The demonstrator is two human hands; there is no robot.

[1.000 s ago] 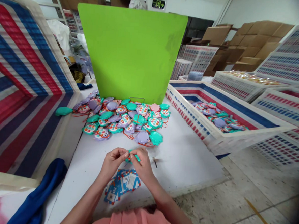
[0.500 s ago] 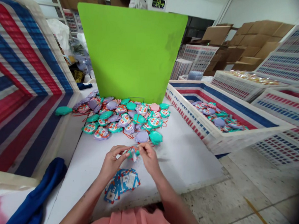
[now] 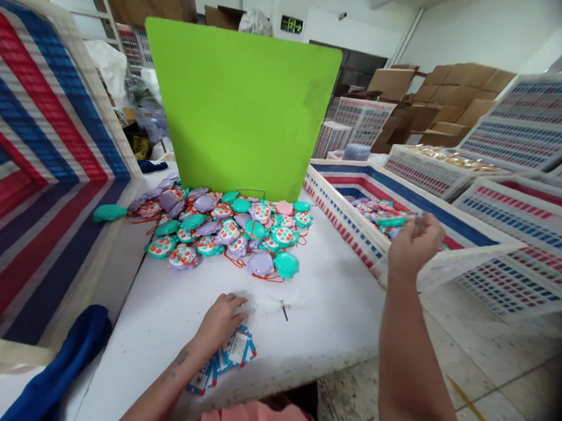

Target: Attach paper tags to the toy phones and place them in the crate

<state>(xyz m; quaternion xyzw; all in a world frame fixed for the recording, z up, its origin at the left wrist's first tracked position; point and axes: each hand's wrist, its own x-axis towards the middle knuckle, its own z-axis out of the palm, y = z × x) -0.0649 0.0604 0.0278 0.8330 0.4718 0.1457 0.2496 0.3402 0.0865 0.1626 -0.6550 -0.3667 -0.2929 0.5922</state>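
My left hand (image 3: pixel 221 320) hovers low over the white tabletop, fingers loosely bent and thumb apart, with nothing in it. Just below it lies a fanned stack of blue printed cards (image 3: pixel 238 349), partly covered by the hand and wrist. My right hand (image 3: pixel 416 244) reaches over the near side of the lined crate (image 3: pixel 479 234) with curled fingers. What they hold is hidden by the hand; teal and purple toys (image 3: pixel 389 222) show beside the fingertips. A heap of teal and purple animal-shaped toys with coloured dots (image 3: pixel 227 231) and red cords lies across the table.
A green upright board (image 3: pixel 240 106) stands behind the heap. On the left is a large crate with striped lining (image 3: pixel 53 114), a blue cloth (image 3: pixel 62 368) beside it. A small dark stick (image 3: pixel 285 312) lies on the table. More crates (image 3: pixel 513 218) stack at right.
My hands have parted. The right hand went from the table's middle to the crate at right; the left stayed near the cards and opened. The small teal item between them is gone from there.
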